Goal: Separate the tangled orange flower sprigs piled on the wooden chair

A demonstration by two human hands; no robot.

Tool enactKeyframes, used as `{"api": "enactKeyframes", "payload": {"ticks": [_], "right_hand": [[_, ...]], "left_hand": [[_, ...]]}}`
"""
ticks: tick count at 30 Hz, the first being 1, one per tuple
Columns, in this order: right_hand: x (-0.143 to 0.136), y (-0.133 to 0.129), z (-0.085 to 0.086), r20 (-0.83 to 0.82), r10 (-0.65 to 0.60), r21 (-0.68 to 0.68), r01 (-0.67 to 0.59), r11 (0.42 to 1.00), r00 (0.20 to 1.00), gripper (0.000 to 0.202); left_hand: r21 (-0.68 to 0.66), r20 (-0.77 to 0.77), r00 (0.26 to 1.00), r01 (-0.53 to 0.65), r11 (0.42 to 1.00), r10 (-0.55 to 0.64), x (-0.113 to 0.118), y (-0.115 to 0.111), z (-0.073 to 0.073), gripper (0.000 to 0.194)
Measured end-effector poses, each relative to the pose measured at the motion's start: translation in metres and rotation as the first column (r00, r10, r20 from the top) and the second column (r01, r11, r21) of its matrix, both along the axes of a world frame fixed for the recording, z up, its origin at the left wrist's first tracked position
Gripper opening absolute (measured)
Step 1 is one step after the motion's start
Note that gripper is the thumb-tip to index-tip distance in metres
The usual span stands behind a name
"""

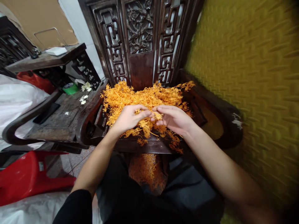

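Orange sprigs [156, 115] sit pinched between the fingertips of both hands, left hand [129, 118] and right hand [174, 119] meeting tip to tip, equally near. From that pinch the loose orange heap [144, 96] spreads away, forward (toward the carved chair back [140, 40]), covering the dark chair seat [149, 145].

place: home room | cues: carved wooden chair [140, 46], side table [60, 115], red plastic stool [28, 177]
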State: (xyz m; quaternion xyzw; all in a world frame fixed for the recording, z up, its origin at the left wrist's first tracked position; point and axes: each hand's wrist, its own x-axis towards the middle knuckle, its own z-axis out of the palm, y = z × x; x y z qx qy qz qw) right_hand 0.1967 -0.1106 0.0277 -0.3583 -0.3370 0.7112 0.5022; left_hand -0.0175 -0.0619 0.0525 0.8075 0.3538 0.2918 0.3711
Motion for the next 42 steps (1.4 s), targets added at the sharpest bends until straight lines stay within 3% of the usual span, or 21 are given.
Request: {"api": "enactKeyframes", "payload": {"ticks": [3,7,12,16,19,22,28,32,35,37,39,42], "right_hand": [[0.002,-0.002,0.001,-0.033,0.023,0.04,-0.021,0.999,0.999,0.031],[0.003,-0.003,0.001,0.037,0.051,0.073,-0.054,0.996,0.998,0.037],[-0.002,-0.002,-0.005,0.199,-0.064,0.176,0.028,0.984,0.978,0.038],[-0.006,-0.004,-0.008,0.379,-0.111,0.308,-0.012,0.951,0.919,0.036],[-0.007,-0.005,-0.006,0.468,-0.206,0.425,-0.015,0.905,0.86,0.031],[-0.008,-0.006,-0.003,0.453,-0.294,0.525,0.015,0.851,0.841,0.029],[-0.012,-0.011,0.002,0.479,-0.347,0.535,0.045,0.843,0.806,0.028],[-0.01,-0.011,0.001,0.383,-0.222,0.44,0.034,0.897,0.897,0.032],[-0.014,-0.011,-0.001,0.161,-0.03,0.377,-0.034,0.925,0.987,0.035],[-0.02,-0.012,-0.002,0.005,0.087,0.377,-0.082,0.923,0.996,0.036],[-0.025,-0.014,0.0,-0.103,0.144,0.392,-0.093,0.915,0.984,0.035],[-0.025,-0.014,0.006,-0.186,0.061,0.407,0.02,0.913,0.981,0.043]], "left_hand": [[-0.056,-0.087,0.993,0.08,0.995,-0.084,-0.001,-0.004,0.0,0.04],[-0.021,-0.157,0.979,0.126,0.992,-0.128,-0.003,-0.004,0.001,0.04],[0.063,-0.27,0.952,0.169,0.984,-0.146,-0.001,-0.006,0.003,0.044],[0.103,-0.327,0.923,0.247,0.963,-0.202,0.003,-0.008,-0.001,0.045],[0.104,-0.344,0.923,0.222,0.97,-0.174,0.002,-0.008,0.0,0.048],[0.06,-0.319,0.935,0.18,0.982,-0.152,0.001,-0.008,0.003,0.048],[0.026,-0.245,0.965,0.101,0.994,-0.092,0.002,-0.012,0.008,0.05],[-0.017,-0.117,0.981,0.156,0.988,-0.157,0.0,-0.014,0.011,0.05],[-0.147,0.038,0.96,0.281,0.948,-0.278,-0.001,-0.014,0.009,0.046],[-0.254,0.176,0.938,0.338,0.906,-0.3,0.001,-0.015,0.005,0.046],[-0.387,0.361,0.903,0.371,0.844,-0.232,0.003,-0.016,0.002,0.049],[-0.484,0.641,0.767,0.428,0.763,-0.024,0.006,-0.017,0.006,0.061]]}}
